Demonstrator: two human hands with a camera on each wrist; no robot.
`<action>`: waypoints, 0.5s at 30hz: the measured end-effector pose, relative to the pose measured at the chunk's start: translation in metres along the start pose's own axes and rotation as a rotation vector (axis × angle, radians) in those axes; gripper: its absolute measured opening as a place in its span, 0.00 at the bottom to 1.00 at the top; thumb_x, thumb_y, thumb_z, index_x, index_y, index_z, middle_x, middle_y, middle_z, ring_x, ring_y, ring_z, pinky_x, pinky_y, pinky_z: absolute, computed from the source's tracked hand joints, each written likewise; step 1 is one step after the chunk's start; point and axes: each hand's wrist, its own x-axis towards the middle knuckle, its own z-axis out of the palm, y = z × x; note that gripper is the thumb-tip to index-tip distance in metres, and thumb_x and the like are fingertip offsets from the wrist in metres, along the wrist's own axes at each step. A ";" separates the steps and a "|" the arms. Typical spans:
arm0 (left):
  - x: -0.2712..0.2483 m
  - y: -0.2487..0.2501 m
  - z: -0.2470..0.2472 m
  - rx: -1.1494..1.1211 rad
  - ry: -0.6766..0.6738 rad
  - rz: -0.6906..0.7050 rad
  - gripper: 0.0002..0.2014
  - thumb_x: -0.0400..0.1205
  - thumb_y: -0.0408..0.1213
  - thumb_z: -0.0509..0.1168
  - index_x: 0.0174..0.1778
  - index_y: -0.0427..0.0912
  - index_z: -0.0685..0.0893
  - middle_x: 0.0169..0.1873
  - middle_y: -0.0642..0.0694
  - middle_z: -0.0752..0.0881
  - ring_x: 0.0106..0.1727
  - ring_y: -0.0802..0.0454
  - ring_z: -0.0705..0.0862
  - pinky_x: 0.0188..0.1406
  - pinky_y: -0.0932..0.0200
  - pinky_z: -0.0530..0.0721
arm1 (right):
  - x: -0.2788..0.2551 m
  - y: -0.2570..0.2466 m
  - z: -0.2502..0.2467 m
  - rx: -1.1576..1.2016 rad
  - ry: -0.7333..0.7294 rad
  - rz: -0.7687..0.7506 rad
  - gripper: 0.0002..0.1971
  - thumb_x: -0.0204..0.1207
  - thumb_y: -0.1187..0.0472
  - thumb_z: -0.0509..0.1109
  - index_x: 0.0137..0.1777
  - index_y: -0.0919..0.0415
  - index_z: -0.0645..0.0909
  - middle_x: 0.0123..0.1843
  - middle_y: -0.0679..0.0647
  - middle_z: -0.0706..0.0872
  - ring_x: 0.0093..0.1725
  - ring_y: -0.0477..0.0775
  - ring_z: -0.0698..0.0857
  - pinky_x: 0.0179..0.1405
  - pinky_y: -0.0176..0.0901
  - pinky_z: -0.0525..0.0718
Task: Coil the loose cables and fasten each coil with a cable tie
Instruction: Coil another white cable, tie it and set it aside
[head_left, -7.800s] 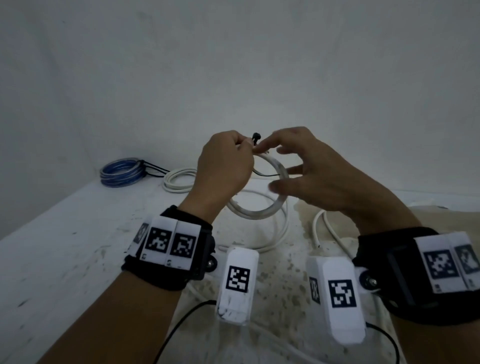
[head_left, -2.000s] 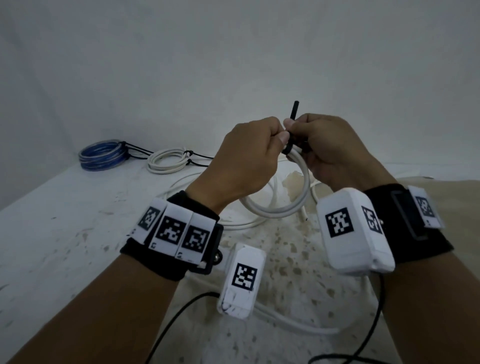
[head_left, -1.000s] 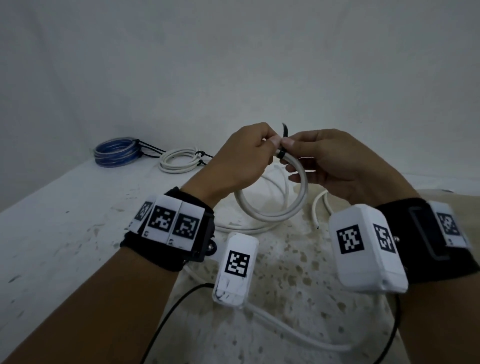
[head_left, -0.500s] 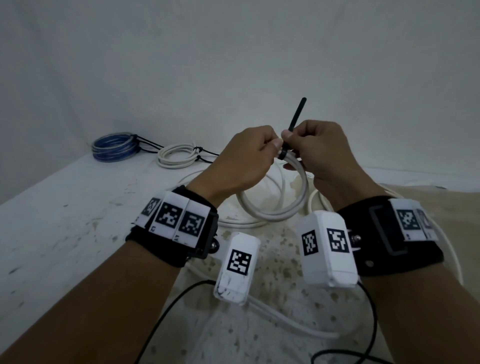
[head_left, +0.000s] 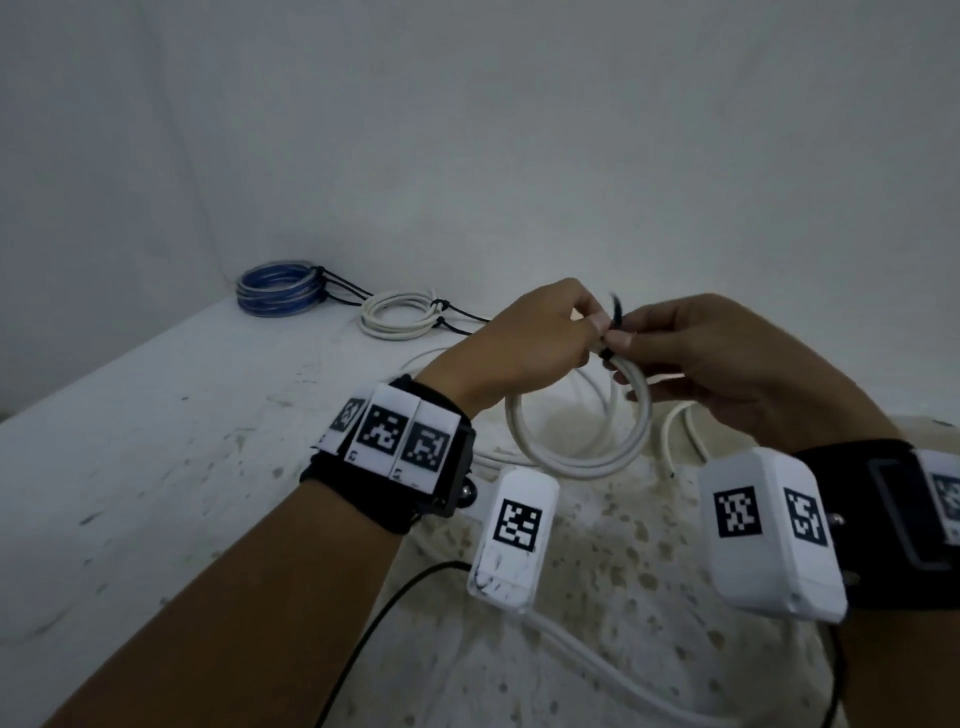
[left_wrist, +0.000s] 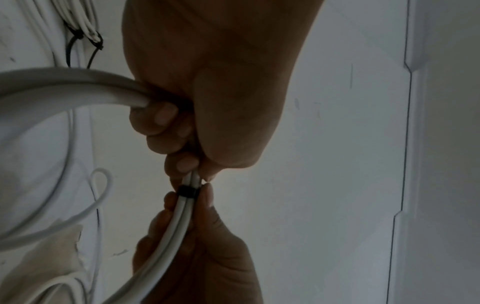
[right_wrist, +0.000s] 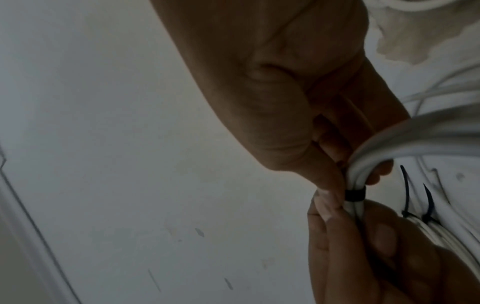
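both hands hold one white cable coil (head_left: 582, 441) above the tabletop (head_left: 156, 457), near the middle of the scene. left hand (head_left: 524, 343) has its grip curled round the coil's top; right hand (head_left: 727, 364) pinches the strands beside the black cable tie (left_wrist: 187, 191) banding them. far left lie a tied blue coil (head_left: 278, 288) and a tied white coil (head_left: 400, 314).
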 end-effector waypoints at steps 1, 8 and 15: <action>0.000 -0.001 -0.003 -0.008 -0.015 -0.013 0.08 0.88 0.45 0.59 0.54 0.46 0.80 0.36 0.52 0.82 0.24 0.69 0.78 0.24 0.70 0.70 | 0.000 0.002 0.001 0.033 -0.019 0.028 0.17 0.63 0.55 0.78 0.48 0.66 0.88 0.41 0.58 0.91 0.39 0.50 0.89 0.38 0.40 0.88; -0.007 -0.017 -0.052 -0.217 -0.078 -0.096 0.14 0.87 0.49 0.63 0.53 0.40 0.82 0.35 0.45 0.86 0.27 0.54 0.74 0.24 0.62 0.75 | 0.025 -0.020 0.036 0.199 -0.054 0.091 0.11 0.68 0.61 0.77 0.45 0.68 0.87 0.36 0.58 0.88 0.37 0.48 0.88 0.36 0.39 0.88; -0.031 -0.084 -0.127 -0.503 0.384 -0.435 0.21 0.88 0.53 0.58 0.59 0.36 0.81 0.45 0.38 0.87 0.43 0.46 0.86 0.42 0.54 0.88 | 0.112 -0.035 0.088 0.485 0.201 0.170 0.10 0.81 0.66 0.71 0.37 0.68 0.82 0.26 0.57 0.84 0.25 0.51 0.84 0.34 0.45 0.89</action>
